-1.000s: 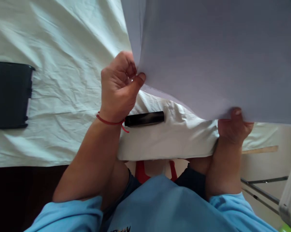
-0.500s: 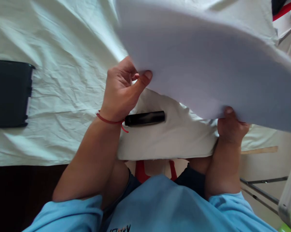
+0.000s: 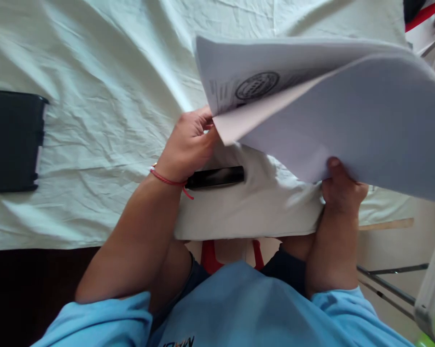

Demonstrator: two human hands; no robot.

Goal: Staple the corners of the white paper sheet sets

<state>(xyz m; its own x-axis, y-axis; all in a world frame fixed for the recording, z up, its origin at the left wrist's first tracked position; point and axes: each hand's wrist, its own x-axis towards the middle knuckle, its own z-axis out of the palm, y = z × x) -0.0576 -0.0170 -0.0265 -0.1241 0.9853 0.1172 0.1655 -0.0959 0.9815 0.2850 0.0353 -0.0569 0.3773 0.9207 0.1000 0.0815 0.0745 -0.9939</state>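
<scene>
Several sheets of white paper [image 3: 369,115] bow upward above the cloth between my hands. My left hand [image 3: 193,142], with a red string at the wrist, pinches their left corner; its fingertips are partly hidden by the paper. That corner of the top sheet is lifted and folded back, baring print and a round black stamp on the page beneath. My right hand [image 3: 342,185] grips the near edge, thumb on top and fingers underneath. Close to my left wrist, a black stapler-like bar [image 3: 217,177] lies on the cloth.
A pale, wrinkled cloth [image 3: 94,144] covers the table. At the far left lies a black flat case or tray [image 3: 13,140]. A metal-framed piece with legs [image 3: 423,289] stands at the lower right. Part of a red seat [image 3: 208,255] shows below the table edge.
The stack has come lower at its left side, and the top sheet's left corner has parted from the one below, showing the stamp. My left hand moved slightly right and down.
</scene>
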